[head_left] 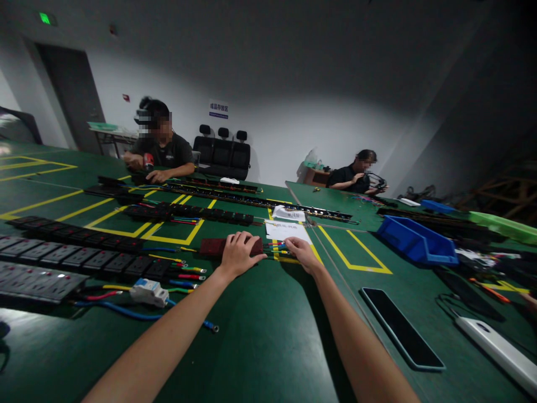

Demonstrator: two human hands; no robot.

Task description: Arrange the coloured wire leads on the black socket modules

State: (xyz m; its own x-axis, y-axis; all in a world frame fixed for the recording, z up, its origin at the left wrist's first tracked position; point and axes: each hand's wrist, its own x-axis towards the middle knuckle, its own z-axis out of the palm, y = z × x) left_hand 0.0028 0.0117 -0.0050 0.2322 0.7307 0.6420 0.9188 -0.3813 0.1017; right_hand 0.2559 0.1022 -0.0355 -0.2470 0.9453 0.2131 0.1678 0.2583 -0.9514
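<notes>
Near: one phone [401, 327] lies on the bench [260, 358], right of your right forearm; one breaker [149, 293] with wires, left of your left forearm. Three socket strips [36, 280] at left. Beyond the breaker: one dark red block [212, 247], between the strips and your right hand [302, 253]. Your forearms converge forward. Left hand [240, 253] palm down over the block, fingers spread; right hand turned inward, thumb and index pinching coloured wires [276, 244] beside the block's right end. Farther: one white sheet [287, 231], one folded label [288, 213], two co-workers [172, 150].
</notes>
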